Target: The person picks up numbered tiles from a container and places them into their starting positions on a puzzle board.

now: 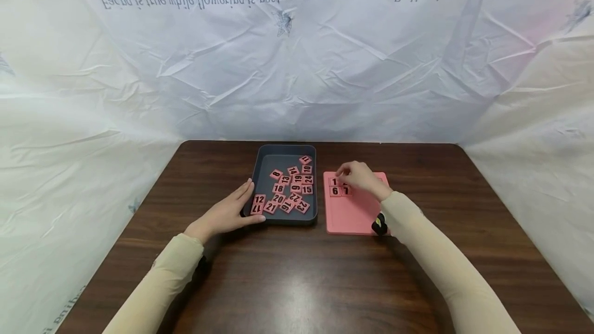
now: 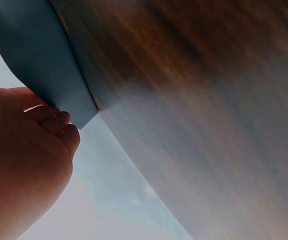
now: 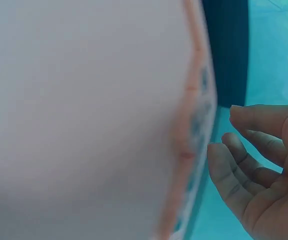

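Note:
My left hand (image 1: pixel 226 214) grips the near left corner of a dark grey tray (image 1: pixel 274 161), thumb along the front rim and fingers along the left side. In the left wrist view, curled fingers (image 2: pixel 56 120) lie against the tray wall. Several pink number tiles (image 1: pixel 278 188) lie loose in the tray at various angles. My right hand (image 1: pixel 361 177) is over the top left of a pink board (image 1: pixel 355 215), beside tile 1 (image 1: pixel 333 182) and a partly covered tile 2. Tiles 6 and 7 lie just below. The right wrist view shows thumb and fingers apart with nothing between them.
Tray and board stand side by side on a dark wooden table (image 1: pixel 297 272), a narrow gap between them. A black wrist item (image 1: pixel 379 224) hangs under the right sleeve. Wrinkled white sheeting (image 1: pixel 297 76) encloses the table's back and sides.

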The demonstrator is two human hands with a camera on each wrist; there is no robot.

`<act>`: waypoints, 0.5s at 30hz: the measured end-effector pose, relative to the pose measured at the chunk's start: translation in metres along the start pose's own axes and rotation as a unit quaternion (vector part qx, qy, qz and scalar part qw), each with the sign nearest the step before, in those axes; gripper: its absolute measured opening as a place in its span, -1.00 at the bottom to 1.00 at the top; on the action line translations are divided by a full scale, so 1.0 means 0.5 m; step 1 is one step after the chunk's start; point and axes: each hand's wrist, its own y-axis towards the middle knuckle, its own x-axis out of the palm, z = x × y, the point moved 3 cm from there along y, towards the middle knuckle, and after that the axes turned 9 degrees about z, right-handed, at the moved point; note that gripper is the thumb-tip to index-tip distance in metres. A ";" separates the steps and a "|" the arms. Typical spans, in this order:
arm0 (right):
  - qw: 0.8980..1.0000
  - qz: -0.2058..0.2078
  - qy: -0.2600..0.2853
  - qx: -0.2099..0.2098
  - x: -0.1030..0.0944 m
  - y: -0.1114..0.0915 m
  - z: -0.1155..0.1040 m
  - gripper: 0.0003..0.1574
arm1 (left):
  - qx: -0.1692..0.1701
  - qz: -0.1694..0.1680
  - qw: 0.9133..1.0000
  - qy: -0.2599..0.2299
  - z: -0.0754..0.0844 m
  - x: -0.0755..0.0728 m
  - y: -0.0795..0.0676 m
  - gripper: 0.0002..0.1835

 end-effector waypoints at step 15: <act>0.998 -0.013 0.023 -0.054 0.055 0.138 -0.175 -0.53 | -0.008 -0.002 1.000 -0.003 0.000 -0.003 -0.005 0.26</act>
